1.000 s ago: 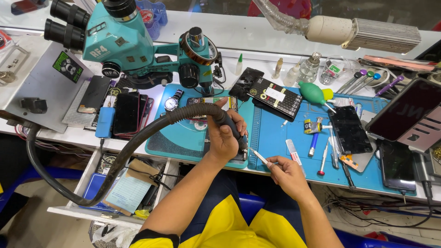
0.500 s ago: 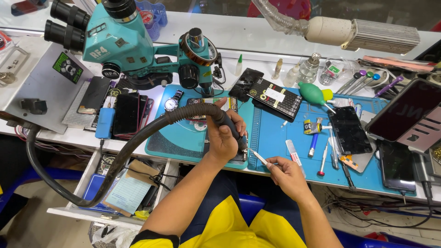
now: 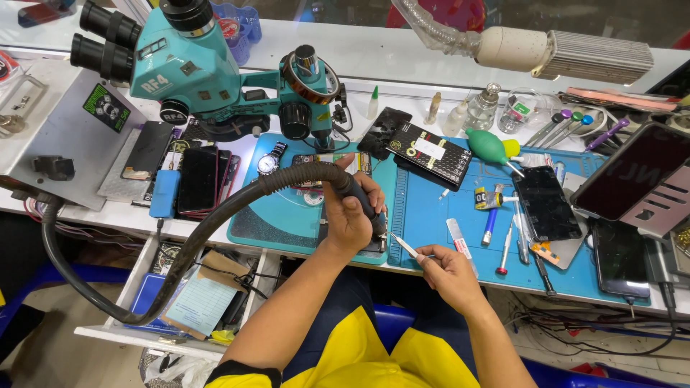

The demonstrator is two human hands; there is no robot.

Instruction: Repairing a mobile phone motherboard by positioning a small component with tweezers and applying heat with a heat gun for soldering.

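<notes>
My left hand [image 3: 350, 210] grips the black handle at the end of a thick black hose [image 3: 180, 251], its nozzle pointing down at a small dark device [image 3: 374, 244] near the front edge of the blue work mat [image 3: 431, 223]. My right hand [image 3: 449, 271] pinches a thin metal tool [image 3: 405, 245] whose tip points left toward that device. Both hands are over the mat's front part, a few centimetres apart.
A teal microscope [image 3: 194, 65] stands at the back left. Several dark phones [image 3: 198, 179] lie left of the mat, and a wristwatch [image 3: 269, 161] rests beside them. Tools, a green blower [image 3: 489, 144] and a phone screen [image 3: 544, 203] are to the right. An open drawer [image 3: 194, 302] sits below left.
</notes>
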